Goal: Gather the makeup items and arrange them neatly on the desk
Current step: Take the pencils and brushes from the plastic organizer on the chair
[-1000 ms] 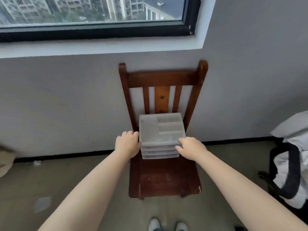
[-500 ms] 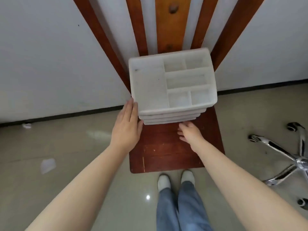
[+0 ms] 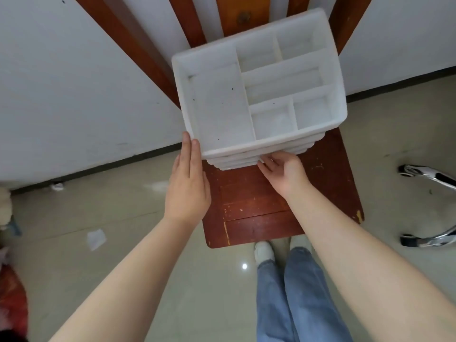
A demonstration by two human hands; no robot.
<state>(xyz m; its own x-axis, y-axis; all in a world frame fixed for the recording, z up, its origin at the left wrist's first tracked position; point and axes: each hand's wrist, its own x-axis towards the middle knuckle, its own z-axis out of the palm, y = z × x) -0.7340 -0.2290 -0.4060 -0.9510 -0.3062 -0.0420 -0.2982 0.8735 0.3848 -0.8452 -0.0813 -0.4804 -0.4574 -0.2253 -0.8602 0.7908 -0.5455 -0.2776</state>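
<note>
White organizer (image 3: 222, 104) edge between hands

White organizer (image 3: 222, 104); reddish-brown chair (image 3: 259, 203); blue jeans (image 3: 296, 297).

White wall (image 3: 74, 82) – glossy floor (image 3: 148, 280) – wooden chair (image 3: 259, 208)

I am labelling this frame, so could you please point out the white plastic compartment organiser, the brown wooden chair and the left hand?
white plastic compartment organiser (image 3: 222, 107): head view, floor of its large left compartment.
brown wooden chair (image 3: 256, 208): head view, bare seat in front.
left hand (image 3: 187, 191): head view, back of the hand.
</note>
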